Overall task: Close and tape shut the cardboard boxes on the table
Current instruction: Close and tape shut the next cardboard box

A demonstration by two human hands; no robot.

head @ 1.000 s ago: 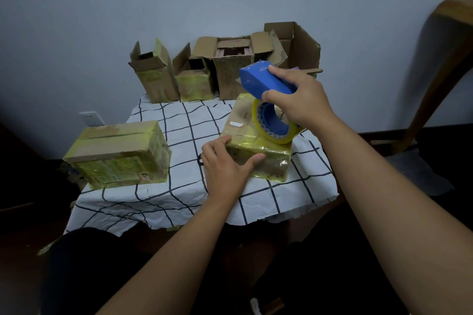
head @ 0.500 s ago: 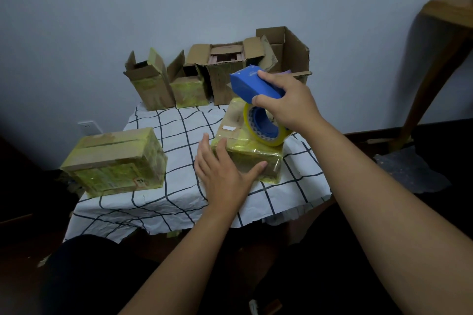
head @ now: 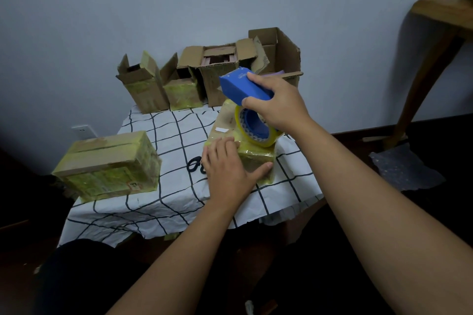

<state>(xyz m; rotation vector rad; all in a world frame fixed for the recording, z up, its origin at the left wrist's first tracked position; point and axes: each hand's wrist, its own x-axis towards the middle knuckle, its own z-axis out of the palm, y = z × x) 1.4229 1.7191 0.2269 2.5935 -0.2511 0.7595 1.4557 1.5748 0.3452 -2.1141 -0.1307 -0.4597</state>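
Observation:
A small closed cardboard box (head: 258, 158), wrapped in yellowish tape, lies in the middle of the table. My left hand (head: 227, 171) rests flat on its near end, fingers straight on the top and thumb along the front face. My right hand (head: 276, 102) grips a blue tape dispenser (head: 243, 87) from above, holding it tilted over the box. Its yellow tape roll (head: 256, 128) touches the box top. Another taped, closed box (head: 107, 163) sits at the table's left edge. Several open boxes (head: 212, 77) stand in a row against the wall.
A white cloth with a black grid (head: 176, 135) covers the table. Black scissor handles (head: 195, 165) lie on it just left of my left hand. A wooden furniture leg (head: 425, 79) stands at the right, with crumpled wrap (head: 401, 169) on the floor beneath.
My left hand has slid up onto the near end of the box, fingers now on its top. The dispenser stays over the box. The view has shifted slightly.

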